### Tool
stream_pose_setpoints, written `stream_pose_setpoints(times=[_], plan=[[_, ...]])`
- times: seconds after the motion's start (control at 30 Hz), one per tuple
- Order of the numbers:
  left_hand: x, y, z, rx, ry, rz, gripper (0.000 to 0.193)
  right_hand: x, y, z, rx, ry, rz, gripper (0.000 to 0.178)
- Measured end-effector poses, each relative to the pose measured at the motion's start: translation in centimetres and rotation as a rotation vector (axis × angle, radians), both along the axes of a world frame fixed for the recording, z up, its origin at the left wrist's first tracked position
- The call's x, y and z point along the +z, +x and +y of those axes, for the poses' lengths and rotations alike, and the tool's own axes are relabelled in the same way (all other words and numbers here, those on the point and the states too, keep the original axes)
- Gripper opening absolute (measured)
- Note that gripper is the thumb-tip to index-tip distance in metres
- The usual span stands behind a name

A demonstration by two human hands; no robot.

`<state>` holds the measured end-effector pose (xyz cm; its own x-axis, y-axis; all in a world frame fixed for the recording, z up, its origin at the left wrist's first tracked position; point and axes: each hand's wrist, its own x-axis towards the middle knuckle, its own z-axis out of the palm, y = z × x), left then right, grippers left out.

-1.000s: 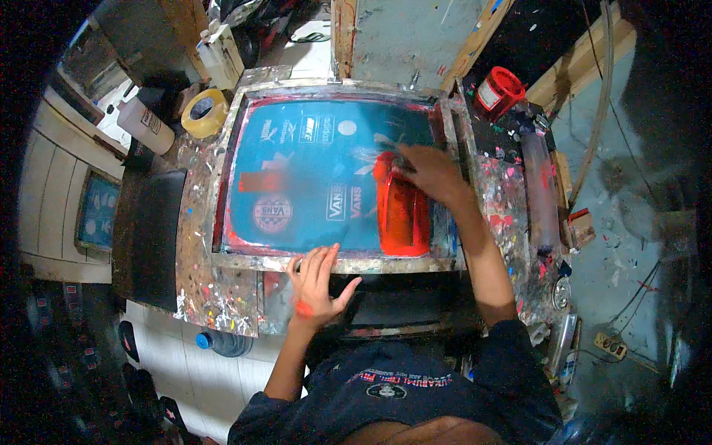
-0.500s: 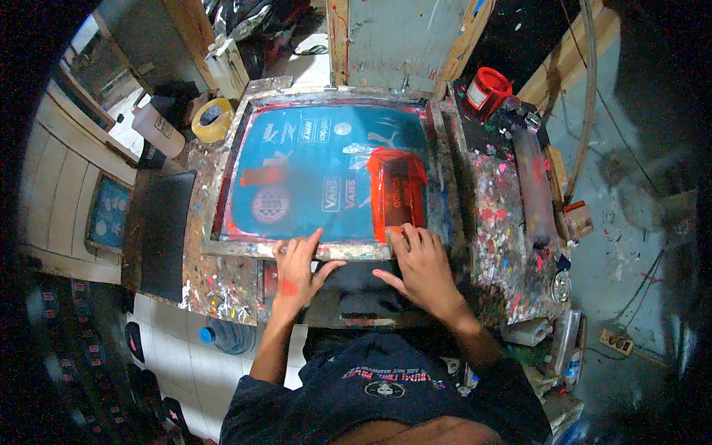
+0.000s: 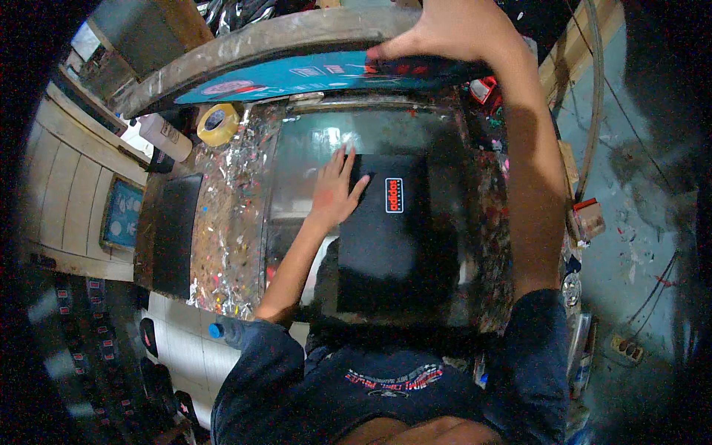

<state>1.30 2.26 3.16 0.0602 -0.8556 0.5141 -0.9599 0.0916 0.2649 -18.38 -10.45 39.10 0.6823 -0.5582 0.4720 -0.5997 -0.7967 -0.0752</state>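
Note:
My right hand (image 3: 445, 33) grips the front edge of the wooden printing screen frame (image 3: 245, 48) and holds it tilted up, its teal mesh (image 3: 297, 74) facing me. Under it lies a black garment (image 3: 393, 237) on the glass-topped printing board (image 3: 297, 148), with a small red and white printed mark (image 3: 394, 195) near its upper middle. My left hand (image 3: 335, 194) rests flat with spread fingers on the garment's top left corner.
A paint-spattered table (image 3: 226, 237) surrounds the board. A roll of yellow tape (image 3: 216, 123) and a white bottle (image 3: 165, 136) stand at the left back. A black pad (image 3: 176, 233) lies at the left edge. A red tub (image 3: 483, 89) sits behind, right.
The screen was flat on the board with both hands at its front edge; now my right hand has lifted it, showing the printed garment, and my left hand has moved onto the garment.

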Motion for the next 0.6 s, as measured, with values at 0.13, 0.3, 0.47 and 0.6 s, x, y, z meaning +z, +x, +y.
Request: stream_pose_setpoints(times=[0.13,0.3,0.47,0.6], plan=[[-2.9,-0.6,-1.1,0.009,0.151,0.007,0.061,1.4,-0.5,-0.8,-0.01,-0.05,-0.002,0.102],[0.2,-1.3,0.4,-0.068,0.126,0.157,0.025,3.1,-0.2,-2.0,-0.053,-0.002,0.116,0.1],[2.6,6.4,5.3,0.093,-0.035,0.374,0.029,2.3,1.7,-3.1,-0.035,-0.065,0.038,0.094],[3.3,19.8,10.7,0.282,-0.193,0.214,0.034,1.2,-0.2,-7.9,-0.065,0.02,0.034,0.104]])
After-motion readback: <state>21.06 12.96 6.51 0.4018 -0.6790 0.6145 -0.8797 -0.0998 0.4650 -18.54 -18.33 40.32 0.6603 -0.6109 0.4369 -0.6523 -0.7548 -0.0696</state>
